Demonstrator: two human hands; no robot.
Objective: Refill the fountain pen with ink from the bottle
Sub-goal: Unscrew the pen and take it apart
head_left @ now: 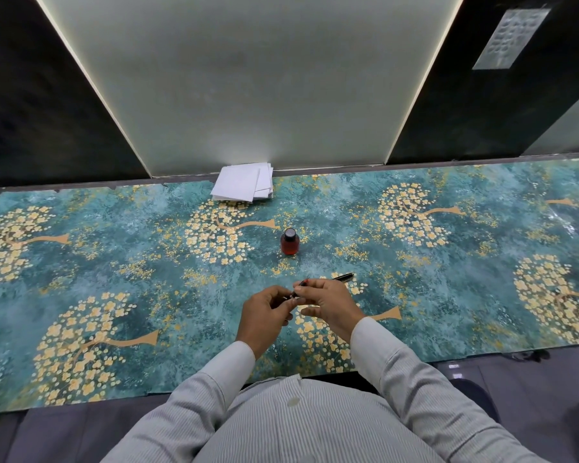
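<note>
A small bottle (pixel 289 242) of reddish ink with a dark cap on stands upright on the table, beyond my hands. Both hands meet over the table's middle and pinch a slim dark pen part (pixel 298 289) between their fingertips. My left hand (pixel 266 315) grips its near end, my right hand (pixel 328 304) its far end. A black pen piece with gold trim (pixel 343 277) lies on the table just past my right hand; whether it is the cap or the barrel I cannot tell.
The table wears a teal cover (pixel 114 255) printed with golden trees. A stack of white paper sheets (pixel 243 183) lies at the far edge against the frosted panel. The near table edge runs close to my body.
</note>
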